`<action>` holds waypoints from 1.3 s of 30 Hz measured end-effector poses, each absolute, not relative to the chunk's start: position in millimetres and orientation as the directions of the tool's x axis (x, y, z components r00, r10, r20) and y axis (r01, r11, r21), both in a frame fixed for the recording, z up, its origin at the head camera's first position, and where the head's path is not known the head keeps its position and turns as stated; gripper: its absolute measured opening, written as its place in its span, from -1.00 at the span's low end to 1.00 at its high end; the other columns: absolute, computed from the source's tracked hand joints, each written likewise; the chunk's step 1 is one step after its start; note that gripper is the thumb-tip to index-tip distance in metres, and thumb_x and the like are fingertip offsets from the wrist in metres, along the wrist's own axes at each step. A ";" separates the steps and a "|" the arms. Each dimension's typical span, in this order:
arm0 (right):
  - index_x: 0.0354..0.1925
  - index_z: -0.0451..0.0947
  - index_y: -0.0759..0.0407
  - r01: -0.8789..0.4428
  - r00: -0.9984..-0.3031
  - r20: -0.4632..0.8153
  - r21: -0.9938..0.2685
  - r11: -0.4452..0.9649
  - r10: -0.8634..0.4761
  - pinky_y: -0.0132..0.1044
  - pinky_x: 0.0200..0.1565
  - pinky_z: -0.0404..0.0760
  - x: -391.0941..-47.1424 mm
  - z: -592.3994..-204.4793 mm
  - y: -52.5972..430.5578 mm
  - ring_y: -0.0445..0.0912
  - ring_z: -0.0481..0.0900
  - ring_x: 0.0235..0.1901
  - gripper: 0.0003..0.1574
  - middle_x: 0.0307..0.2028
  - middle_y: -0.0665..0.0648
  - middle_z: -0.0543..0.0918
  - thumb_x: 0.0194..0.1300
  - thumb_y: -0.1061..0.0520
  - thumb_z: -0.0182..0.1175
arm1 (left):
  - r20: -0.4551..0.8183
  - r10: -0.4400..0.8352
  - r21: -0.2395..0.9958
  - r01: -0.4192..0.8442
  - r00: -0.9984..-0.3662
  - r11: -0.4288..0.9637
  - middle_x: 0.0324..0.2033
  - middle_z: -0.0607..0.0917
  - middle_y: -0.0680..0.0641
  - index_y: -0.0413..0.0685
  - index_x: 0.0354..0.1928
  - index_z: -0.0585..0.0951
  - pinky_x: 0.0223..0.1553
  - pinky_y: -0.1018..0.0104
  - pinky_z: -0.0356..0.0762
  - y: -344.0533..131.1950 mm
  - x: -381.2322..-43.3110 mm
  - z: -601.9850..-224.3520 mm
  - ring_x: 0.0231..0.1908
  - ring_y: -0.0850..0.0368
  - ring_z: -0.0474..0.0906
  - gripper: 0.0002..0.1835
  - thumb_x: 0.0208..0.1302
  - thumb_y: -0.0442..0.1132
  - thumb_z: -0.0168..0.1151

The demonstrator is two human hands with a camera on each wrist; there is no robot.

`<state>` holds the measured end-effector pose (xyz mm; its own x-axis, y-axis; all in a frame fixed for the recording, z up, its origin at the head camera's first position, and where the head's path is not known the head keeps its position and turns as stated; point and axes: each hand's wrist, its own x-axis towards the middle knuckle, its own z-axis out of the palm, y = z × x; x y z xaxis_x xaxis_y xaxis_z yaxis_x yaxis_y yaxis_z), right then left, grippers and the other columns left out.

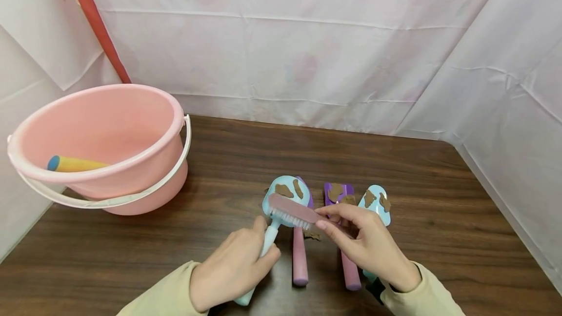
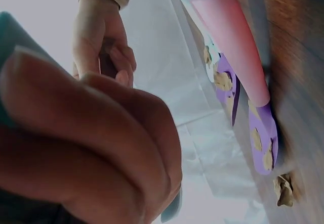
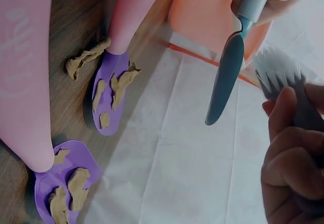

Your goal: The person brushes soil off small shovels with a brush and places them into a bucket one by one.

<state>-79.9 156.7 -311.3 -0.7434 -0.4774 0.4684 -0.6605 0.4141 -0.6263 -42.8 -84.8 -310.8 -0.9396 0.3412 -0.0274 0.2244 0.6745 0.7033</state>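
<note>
In the head view's lower centre, the person's left hand (image 1: 237,263) grips a light-blue shovel (image 1: 270,238) by its handle, while the right hand (image 1: 366,240) pinches a pink brush (image 1: 291,207) over the shovel's brown-patched head.

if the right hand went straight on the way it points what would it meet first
Probably the light-blue toy shovel in the left hand, with the pink brush leading; the gap between is unclear.

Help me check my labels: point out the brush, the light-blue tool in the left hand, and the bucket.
Brush (image 1: 293,208), head view: on its pink back.
Light-blue tool (image 3: 233,59), right wrist view: on its head.
Bucket (image 1: 153,173), head view: on its outer wall, below the rim.
</note>
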 end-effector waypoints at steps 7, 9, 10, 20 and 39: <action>-0.07 0.62 0.05 -0.742 -0.669 0.521 -0.511 0.433 -0.531 -0.63 -0.46 0.35 -79.8 -315.3 155.3 -0.41 0.38 -0.51 -0.70 -0.35 -0.13 0.65 0.17 0.18 0.33 | -0.024 0.354 0.700 0.237 -0.935 0.674 -0.74 0.33 0.13 -0.11 -0.22 0.34 -0.73 0.40 0.27 -82.7 -39.8 -307.9 -0.78 0.33 0.24 -0.81 0.16 -0.23 0.06; -0.07 0.63 0.08 -0.742 -0.669 0.522 -0.512 0.432 -0.529 -0.61 -0.42 0.40 -80.1 -315.6 155.7 -0.39 0.44 -0.46 -0.69 -0.28 -0.08 0.69 0.17 0.18 0.33 | -0.030 0.349 0.694 0.232 -0.937 0.682 -0.74 0.34 0.12 -0.09 -0.28 0.33 -0.73 0.41 0.26 -82.7 -38.5 -306.7 -0.78 0.32 0.24 -0.85 0.15 -0.23 0.05; -0.07 0.63 0.09 -0.741 -0.670 0.522 -0.514 0.432 -0.528 -0.60 -0.41 0.41 -80.2 -315.7 156.1 -0.38 0.46 -0.44 -0.69 -0.27 -0.06 0.70 0.16 0.19 0.34 | -0.029 0.348 0.693 0.233 -0.937 0.683 -0.73 0.34 0.11 -0.08 -0.31 0.33 -0.73 0.41 0.26 -82.7 -37.7 -306.3 -0.78 0.32 0.24 -0.86 0.15 -0.22 0.06; -0.09 0.66 0.15 -0.741 -0.671 0.545 -0.507 0.439 -0.503 -0.59 -0.41 0.42 -83.1 -317.0 160.5 -0.37 0.48 -0.44 -0.66 -0.29 -0.04 0.71 0.10 0.23 0.37 | -0.033 0.366 0.690 0.243 -0.930 0.681 -0.72 0.28 0.15 -0.07 -0.35 0.32 -0.73 0.42 0.19 -82.8 -33.1 -308.3 -0.75 0.34 0.18 -0.84 0.20 -0.19 0.08; -0.11 0.66 0.17 -0.666 -0.720 0.590 -0.441 0.602 -0.365 -0.57 -0.51 0.31 -96.1 -325.8 174.5 -0.35 0.33 -0.55 -0.61 -0.36 -0.06 0.68 0.02 0.29 0.41 | -0.017 0.376 0.679 0.266 -0.926 0.685 -0.69 0.25 0.18 -0.06 -0.30 0.36 -0.69 0.42 0.20 -86.9 -29.3 -314.8 -0.70 0.34 0.19 -0.83 0.18 -0.17 0.11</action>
